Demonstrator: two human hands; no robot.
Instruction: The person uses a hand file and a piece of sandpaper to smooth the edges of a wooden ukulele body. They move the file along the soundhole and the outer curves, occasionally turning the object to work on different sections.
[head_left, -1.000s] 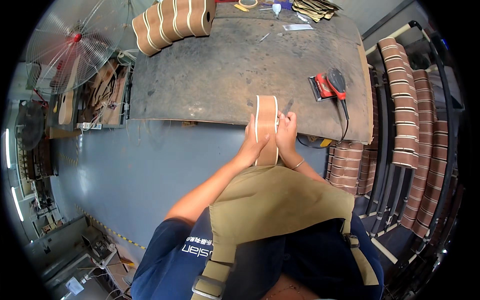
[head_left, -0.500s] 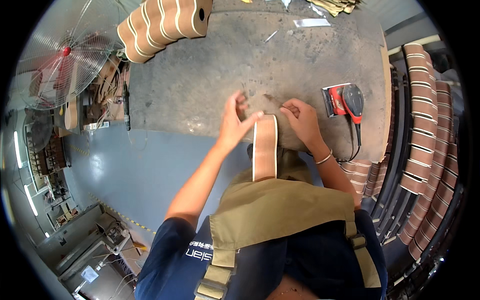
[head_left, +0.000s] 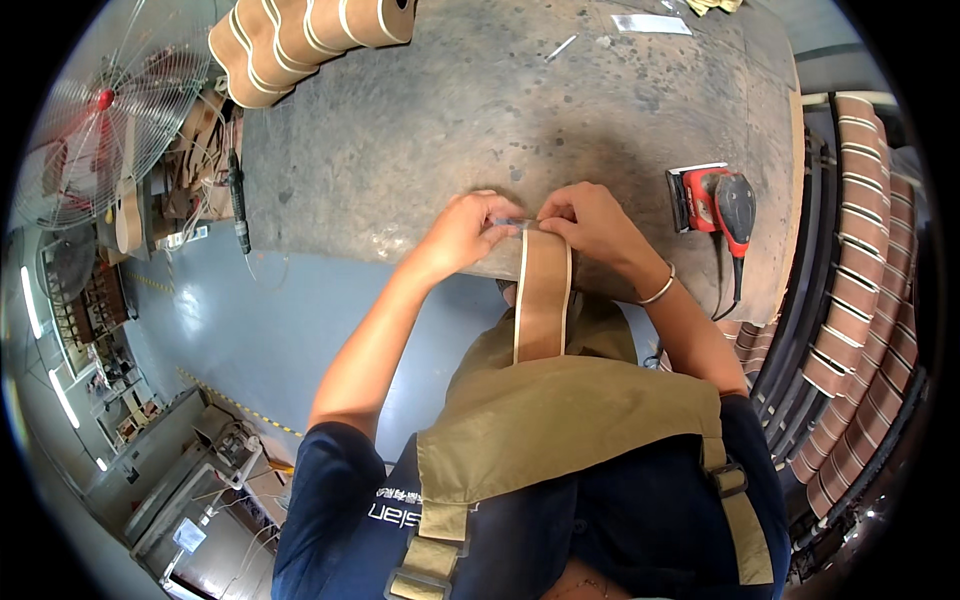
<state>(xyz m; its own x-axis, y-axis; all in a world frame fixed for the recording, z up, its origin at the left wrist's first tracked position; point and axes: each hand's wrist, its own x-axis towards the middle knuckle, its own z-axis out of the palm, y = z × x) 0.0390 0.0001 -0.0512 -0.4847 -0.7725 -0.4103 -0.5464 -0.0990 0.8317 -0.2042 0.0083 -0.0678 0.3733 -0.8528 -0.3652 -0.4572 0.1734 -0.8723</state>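
Hands, two: left hand (head_left: 462,232) and right hand (head_left: 595,222) pinch one grey strip (head_left: 511,222) at one wooden band (head_left: 543,300) crossing the surface's (head_left: 400,150) near edge. Open room reaches one red sander (head_left: 706,200) near the right edge.

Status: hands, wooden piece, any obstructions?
Left hand, right hand: pinching thin strip. Pale-edged wooden piece: far end at hands. Red sander: off right, clear of hands.

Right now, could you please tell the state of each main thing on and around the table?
Left hand: fingers pinched on a thin strip.
Right hand: fingers pinched near the strip's other end.
Wooden piece: side facing up, lower part hidden by apron.
Sander: lying on table, untouched; on or off, cannot tell.
Fan: upright; turning or not, cannot tell.
Guitar bodies: side by side.
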